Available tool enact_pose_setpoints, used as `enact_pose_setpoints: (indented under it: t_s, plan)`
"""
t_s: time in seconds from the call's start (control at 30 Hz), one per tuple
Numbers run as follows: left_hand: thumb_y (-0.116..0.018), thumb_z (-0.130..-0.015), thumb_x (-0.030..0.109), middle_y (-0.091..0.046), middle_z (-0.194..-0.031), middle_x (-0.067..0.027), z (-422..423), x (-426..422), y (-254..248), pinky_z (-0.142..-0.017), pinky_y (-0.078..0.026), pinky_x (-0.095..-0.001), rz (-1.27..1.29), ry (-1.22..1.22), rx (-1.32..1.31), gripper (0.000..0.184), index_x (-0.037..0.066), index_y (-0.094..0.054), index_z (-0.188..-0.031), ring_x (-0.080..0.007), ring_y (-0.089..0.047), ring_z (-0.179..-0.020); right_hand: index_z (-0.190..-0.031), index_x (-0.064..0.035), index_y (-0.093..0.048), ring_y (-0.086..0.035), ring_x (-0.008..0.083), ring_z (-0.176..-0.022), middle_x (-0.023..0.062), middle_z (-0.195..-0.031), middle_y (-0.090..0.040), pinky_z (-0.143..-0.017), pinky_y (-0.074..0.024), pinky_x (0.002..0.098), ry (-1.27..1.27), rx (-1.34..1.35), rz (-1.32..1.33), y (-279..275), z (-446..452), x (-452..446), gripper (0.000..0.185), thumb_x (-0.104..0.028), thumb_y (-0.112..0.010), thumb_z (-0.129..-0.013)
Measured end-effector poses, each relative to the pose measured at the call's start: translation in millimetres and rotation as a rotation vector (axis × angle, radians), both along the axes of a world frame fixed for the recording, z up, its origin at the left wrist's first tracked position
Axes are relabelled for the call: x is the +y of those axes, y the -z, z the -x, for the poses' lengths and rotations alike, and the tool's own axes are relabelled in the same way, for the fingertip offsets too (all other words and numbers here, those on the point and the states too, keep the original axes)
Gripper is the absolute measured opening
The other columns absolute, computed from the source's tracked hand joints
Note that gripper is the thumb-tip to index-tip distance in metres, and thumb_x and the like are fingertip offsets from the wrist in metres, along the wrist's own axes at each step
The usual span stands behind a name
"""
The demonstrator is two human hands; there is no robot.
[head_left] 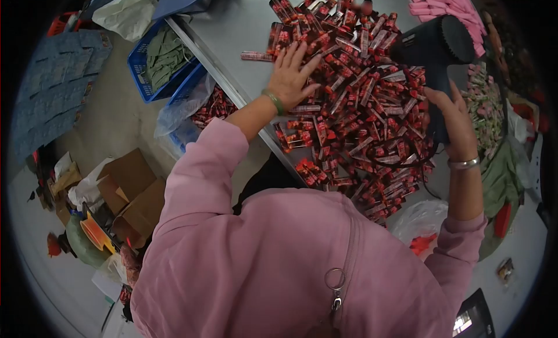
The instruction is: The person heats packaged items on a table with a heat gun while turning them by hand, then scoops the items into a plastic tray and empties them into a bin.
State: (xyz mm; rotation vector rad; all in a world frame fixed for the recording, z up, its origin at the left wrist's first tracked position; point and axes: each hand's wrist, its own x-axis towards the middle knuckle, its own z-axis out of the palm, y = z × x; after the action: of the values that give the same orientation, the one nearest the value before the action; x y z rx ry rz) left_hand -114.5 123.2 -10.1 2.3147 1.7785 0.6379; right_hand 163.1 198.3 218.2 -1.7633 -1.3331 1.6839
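A dark hair dryer is gripped by its handle in my right hand, its nozzle pointing left over the pile. Beneath it spreads a large heap of small red-and-black wrapped tubes; what they contain I cannot make out. My left hand lies with fingers spread on the heap's left edge, touching some tubes. A single tube lies just left of those fingers. The dryer's black cord loops across the lower part of the heap.
The metal table carries pink sticks at the far right and green-and-pink wrapped pieces below them. Blue baskets stand on the floor beyond the table's left edge. A clear plastic bag sits near my right forearm; cardboard boxes lie left.
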Motion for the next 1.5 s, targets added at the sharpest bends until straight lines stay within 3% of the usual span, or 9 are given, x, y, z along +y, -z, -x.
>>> enact_pose_setpoints:
  t_s: [0.23, 0.47, 0.7, 0.83, 1.0, 1.1, 1.3, 1.33, 1.5]
  plan:
    - [-0.066, -0.082, 0.032, -0.026, -0.150, -0.0163, -11, 19, 3, -0.113, -0.021, -0.0484, 0.090, 0.420, 0.145, 0.069, 0.022, -0.036, -0.142, -0.0342, -0.026, -0.138, -0.113, -0.0009, -0.052, -0.054, 0.0109, -0.051, 0.0018, -0.069, -0.055, -0.047, -0.0455, 0.0260, -0.136, 0.087, 0.000, -18, -2, -13, 0.042, -0.023, -0.067, -0.081]
    - [-0.063, -0.085, 0.035, -0.040, -0.139, -0.0150, 33, 45, 12, -0.112, -0.023, -0.0493, 0.024, 0.100, 0.367, 0.059, 0.026, -0.041, -0.140, -0.0336, -0.035, -0.132, -0.111, -0.0005, -0.054, -0.054, 0.0105, -0.052, 0.0023, -0.069, -0.056, -0.048, -0.0449, 0.0245, 0.004, 0.075, -0.209, 16, 25, 35, 0.042, -0.025, -0.067, -0.080]
    - [-0.056, -0.089, 0.042, -0.039, -0.138, -0.0175, 81, 72, 17, -0.111, -0.021, -0.0494, -0.029, -0.069, 0.453, 0.049, 0.020, -0.049, -0.132, -0.0374, -0.032, -0.132, -0.107, -0.0046, -0.056, -0.055, 0.0094, -0.056, 0.0014, -0.073, -0.056, -0.051, -0.0478, 0.0248, -0.335, -0.022, -0.145, -4, 82, 48, 0.035, -0.028, -0.066, -0.083]
    - [-0.062, -0.085, 0.039, -0.044, -0.132, -0.0203, 90, 77, 19, -0.109, -0.026, -0.0488, -0.079, -0.211, 0.332, 0.045, 0.018, -0.053, -0.124, -0.0393, -0.037, -0.127, -0.108, -0.0027, -0.054, -0.056, 0.0093, -0.056, 0.0014, -0.072, -0.056, -0.051, -0.0478, 0.0238, -0.063, -0.062, -0.161, -2, 82, 59, 0.036, -0.027, -0.065, -0.083]
    - [-0.067, -0.081, 0.022, -0.051, -0.117, -0.0177, 55, 62, 10, -0.094, -0.037, -0.0495, -0.257, -0.329, -0.101, 0.031, 0.009, -0.057, -0.108, -0.0384, -0.048, -0.109, -0.117, -0.0011, -0.052, -0.055, 0.0094, -0.054, 0.0018, -0.071, -0.057, -0.049, -0.0480, 0.0240, -0.272, 0.077, -0.046, -1, 20, 31, 0.043, -0.024, -0.065, -0.082]
    - [-0.065, -0.077, 0.013, -0.052, -0.106, -0.0152, 15, 44, -6, -0.084, -0.041, -0.0450, -0.274, 0.030, -0.084, 0.028, 0.007, -0.057, -0.103, -0.0336, -0.051, -0.100, -0.130, 0.0023, -0.046, -0.055, 0.0090, -0.053, 0.0020, -0.070, -0.058, -0.050, -0.0444, 0.0236, -0.301, -0.011, 0.048, -9, -5, 13, 0.062, -0.027, -0.067, -0.080]
    - [-0.061, -0.085, 0.025, -0.042, -0.137, -0.0184, -60, 36, 8, -0.111, -0.026, -0.0472, -0.056, 0.664, 0.102, 0.045, 0.008, -0.050, -0.124, -0.0349, -0.037, -0.130, -0.137, 0.0075, -0.035, -0.056, 0.0086, -0.056, 0.0024, -0.074, -0.058, -0.052, -0.0445, 0.0223, 0.069, -0.161, -0.183, 0, -49, 10, 0.076, -0.023, -0.072, -0.078]
    - [-0.054, -0.089, 0.040, -0.032, -0.146, -0.0170, -64, 44, -3, -0.115, -0.018, -0.0480, 0.024, 0.684, 0.206, 0.055, 0.012, -0.043, -0.134, -0.0343, -0.027, -0.138, -0.138, 0.0075, -0.035, -0.056, 0.0083, -0.057, 0.0027, -0.075, -0.059, -0.052, -0.0444, 0.0219, 0.029, -0.154, -0.117, -11, -45, 2, 0.077, -0.021, -0.073, -0.077]
    - [-0.054, -0.087, 0.046, -0.029, -0.149, -0.0153, -55, 76, 4, -0.115, -0.015, -0.0493, 0.017, 0.593, 0.287, 0.059, 0.018, -0.042, -0.138, -0.0322, -0.025, -0.139, -0.136, 0.0038, -0.039, -0.055, 0.0083, -0.055, 0.0021, -0.075, -0.058, -0.052, -0.0441, 0.0223, -0.103, -0.089, 0.003, -24, -53, -30, 0.071, -0.018, -0.072, -0.077]
